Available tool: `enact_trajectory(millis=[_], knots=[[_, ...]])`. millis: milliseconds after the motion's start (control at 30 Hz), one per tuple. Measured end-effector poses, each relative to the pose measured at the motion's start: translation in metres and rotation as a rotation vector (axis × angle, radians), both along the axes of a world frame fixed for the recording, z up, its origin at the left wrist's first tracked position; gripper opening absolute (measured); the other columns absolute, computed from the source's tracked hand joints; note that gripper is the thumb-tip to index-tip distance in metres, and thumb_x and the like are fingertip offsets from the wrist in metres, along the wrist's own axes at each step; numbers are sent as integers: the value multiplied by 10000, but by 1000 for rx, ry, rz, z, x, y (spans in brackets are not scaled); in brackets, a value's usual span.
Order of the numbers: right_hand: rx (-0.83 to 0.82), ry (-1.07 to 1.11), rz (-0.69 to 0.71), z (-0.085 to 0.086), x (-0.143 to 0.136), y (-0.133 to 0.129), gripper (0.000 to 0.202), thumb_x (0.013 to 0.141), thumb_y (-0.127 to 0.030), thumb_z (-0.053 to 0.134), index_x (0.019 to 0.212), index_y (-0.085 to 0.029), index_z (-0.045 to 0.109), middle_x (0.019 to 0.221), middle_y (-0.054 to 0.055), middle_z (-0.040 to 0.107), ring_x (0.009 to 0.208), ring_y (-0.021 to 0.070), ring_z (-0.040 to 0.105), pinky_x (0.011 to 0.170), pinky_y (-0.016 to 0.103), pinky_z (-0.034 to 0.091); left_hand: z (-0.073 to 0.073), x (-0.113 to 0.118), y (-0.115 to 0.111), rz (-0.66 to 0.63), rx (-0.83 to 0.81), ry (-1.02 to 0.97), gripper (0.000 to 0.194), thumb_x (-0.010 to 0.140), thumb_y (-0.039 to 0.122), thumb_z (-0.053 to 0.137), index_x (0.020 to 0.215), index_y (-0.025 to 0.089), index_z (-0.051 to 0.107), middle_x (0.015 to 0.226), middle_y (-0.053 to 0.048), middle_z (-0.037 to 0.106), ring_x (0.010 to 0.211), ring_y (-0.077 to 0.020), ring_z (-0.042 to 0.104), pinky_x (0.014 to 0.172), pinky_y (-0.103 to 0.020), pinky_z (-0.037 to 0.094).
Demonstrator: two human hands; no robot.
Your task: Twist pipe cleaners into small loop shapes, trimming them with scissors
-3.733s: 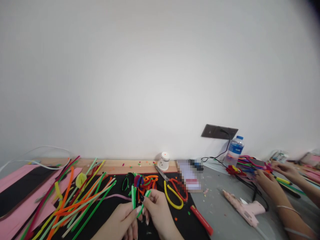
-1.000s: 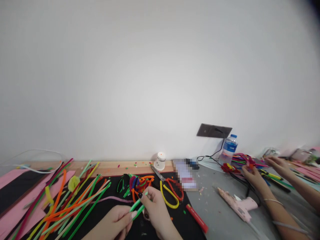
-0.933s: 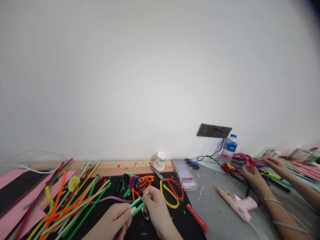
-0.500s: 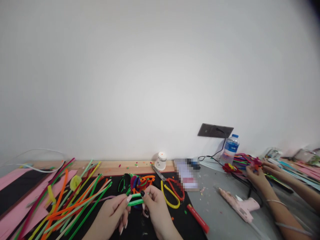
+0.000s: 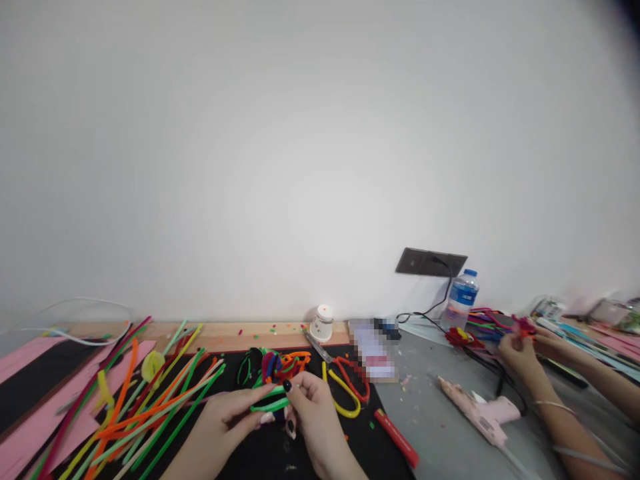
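A green pipe cleaner loop (image 5: 271,404) is held between my two hands, above the black mat. My right hand (image 5: 313,417) pinches its right end between thumb and fingers. At its left side, my left hand (image 5: 227,423) has the thumb below and the fingers above, closed around the loop's end. Just beyond my hands lies a pile of bent pipe cleaners (image 5: 287,365) in orange, purple and green. Scissors with yellow and red handles (image 5: 342,388) rest right of my right hand.
Loose pipe cleaners (image 5: 160,413) spread over the left side. A paper cup (image 5: 321,323) stands by the wall. A red cutter (image 5: 397,438), a pink glue gun (image 5: 479,409) and a bottle (image 5: 460,301) are to the right, near another person's hands (image 5: 523,357).
My left hand has shifted its grip, its fingers now reaching over the loop and the thumb lower. The loop sits more open and tilted. The other person's hands moved slightly right.
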State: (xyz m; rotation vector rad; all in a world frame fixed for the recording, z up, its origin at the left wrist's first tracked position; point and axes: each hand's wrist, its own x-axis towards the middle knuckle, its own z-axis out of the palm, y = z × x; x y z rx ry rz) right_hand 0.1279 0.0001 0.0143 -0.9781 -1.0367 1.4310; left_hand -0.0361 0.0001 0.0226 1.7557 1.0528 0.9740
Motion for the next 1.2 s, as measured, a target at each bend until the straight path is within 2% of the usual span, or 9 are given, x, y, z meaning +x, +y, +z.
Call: enact_trajectory(millis=[133,400,633,767,967,1200], knots=[[-49,90,42,3,1,-1,303,691,-402,643,643,-150,481,398,-74,456,286,27,301,306,157,255,5,-2,-1,-8,-7,21,318,715,240,624,1021,324,655,1048,11,685,976,-215,607,879,-285,452],[-131,110,115,8,5,-3,308,640,-369,688,596,-152,474,384,-77,450,280,11,264,296,151,187,14,-5,-4,-90,20,126,257,694,265,650,944,308,695,868,0,712,832,-194,619,751,-249,478],[-161,75,112,5,8,0,282,637,-343,671,582,-159,465,369,-86,434,272,15,264,289,154,181,23,-1,-6,-201,-140,57,204,699,316,604,815,217,741,719,-27,718,688,-183,621,684,-261,488],[-152,66,108,4,7,1,283,652,-348,650,569,-164,451,359,-85,432,258,19,263,285,158,171,24,0,-5,-139,-110,107,192,663,326,615,740,211,749,668,-19,713,704,-191,610,686,-251,475],[-150,46,98,4,5,0,303,651,-373,640,563,-171,432,357,-87,429,258,19,263,289,157,165,14,-1,-2,-54,-40,136,172,647,339,616,638,222,743,623,-16,710,671,-188,614,652,-231,465],[-137,9,116,1,5,0,334,679,-420,629,582,-176,421,372,-81,443,276,28,274,305,163,191,10,-1,-1,-17,58,185,204,654,380,619,596,221,732,578,-10,701,610,-174,606,618,-225,461]])
